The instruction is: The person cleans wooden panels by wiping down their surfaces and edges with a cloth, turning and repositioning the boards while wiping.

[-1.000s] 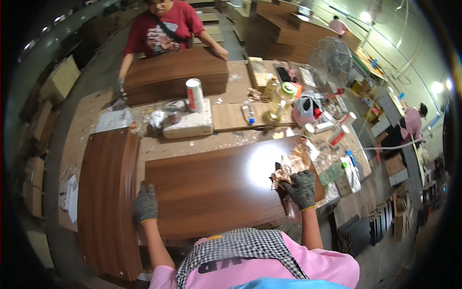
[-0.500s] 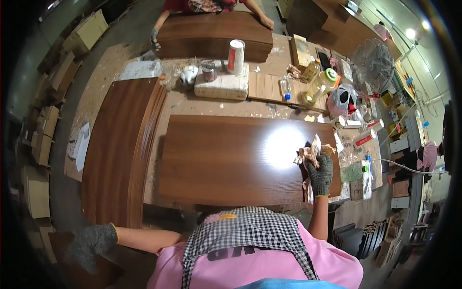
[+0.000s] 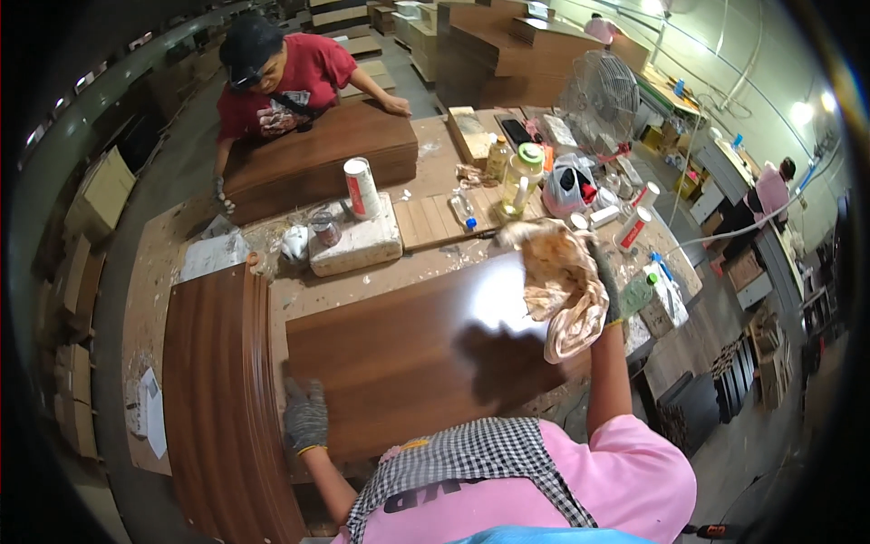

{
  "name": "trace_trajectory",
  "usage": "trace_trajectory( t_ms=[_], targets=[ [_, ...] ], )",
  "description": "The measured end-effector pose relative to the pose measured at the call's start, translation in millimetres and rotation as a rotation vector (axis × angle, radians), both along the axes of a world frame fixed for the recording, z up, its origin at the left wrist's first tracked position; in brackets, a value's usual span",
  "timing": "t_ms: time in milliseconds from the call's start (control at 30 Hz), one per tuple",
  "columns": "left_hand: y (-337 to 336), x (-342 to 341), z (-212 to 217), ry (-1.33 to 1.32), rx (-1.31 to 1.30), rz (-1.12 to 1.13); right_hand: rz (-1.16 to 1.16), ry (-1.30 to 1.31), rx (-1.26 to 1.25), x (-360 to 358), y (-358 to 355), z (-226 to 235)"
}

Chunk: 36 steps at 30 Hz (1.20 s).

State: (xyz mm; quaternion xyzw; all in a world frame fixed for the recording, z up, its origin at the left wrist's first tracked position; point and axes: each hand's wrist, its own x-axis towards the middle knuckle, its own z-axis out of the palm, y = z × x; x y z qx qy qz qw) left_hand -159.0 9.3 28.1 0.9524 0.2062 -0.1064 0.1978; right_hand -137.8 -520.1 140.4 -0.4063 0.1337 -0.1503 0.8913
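Note:
A brown wood-grain panel (image 3: 390,354) lies flat on the worktable, with a bright glare near its right end. My left hand (image 3: 306,417), in a grey knit glove, rests at the panel's near left corner, fingers spread against it. Raised above the right end, my right hand (image 3: 605,276) is closed on a crumpled, stained rag (image 3: 566,290). The rag hides most of those gloved fingers and casts a dark shadow on the panel. Left of the panel stands a stack of similar brown panels (image 3: 217,390), close to my left hand.
Across the worktable (image 3: 435,263), a co-worker in red (image 3: 313,68) has both hands on another panel stack (image 3: 317,163). A white block (image 3: 358,245) carries a tin and a white-and-red canister (image 3: 362,189). Bottles, a jug (image 3: 521,181), a plastic bag (image 3: 571,181) and a fan (image 3: 600,100) crowd the right side.
My right hand has lifted the rag off the panel. From beyond the stack at lower left, my left hand has come to the panel's left end. The view has tilted up and turned.

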Motion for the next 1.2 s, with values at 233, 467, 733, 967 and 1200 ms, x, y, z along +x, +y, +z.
trace_trajectory(
  t_ms=[233,467,733,967,1200],
  targets=[
    [-13,3,9,-0.249,0.231,-0.325,0.131,-0.197,-1.926,18,99,-97],
    [-16,16,32,-0.350,-0.168,-0.538,0.391,0.366,-1.943,31,131,-21],
    [13,2,-62,-0.300,0.257,-0.039,0.429,-0.562,-1.878,53,197,-112],
    [8,-1,-47,-0.300,0.170,0.014,-0.178,-0.019,-2.024,102,-58,-137],
    [14,6,-60,-0.314,0.287,-0.025,-0.106,0.749,-1.927,96,-147,-78]
  ],
)
